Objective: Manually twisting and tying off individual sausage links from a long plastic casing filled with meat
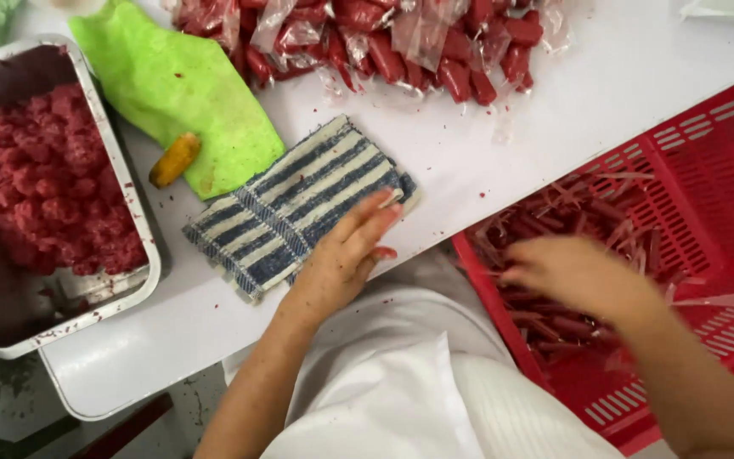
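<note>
My left hand (346,253) lies flat, fingers together, on a blue and white striped cloth (295,206) near the front edge of the white table (503,144). My right hand (575,276) is blurred and hovers over a red plastic crate (707,170) at the right, above thin red strips (588,212) piled inside; whether it holds any of them I cannot tell. At the table's far side lies a heap of red sausages (401,42) in clear wrappers.
A metal tray (116,178) of red minced meat (44,178) stands at the left. Between it and the striped cloth lies a green cloth (172,81), with a small yellow-orange piece (174,159) on its near edge. My white apron (401,382) fills the bottom centre.
</note>
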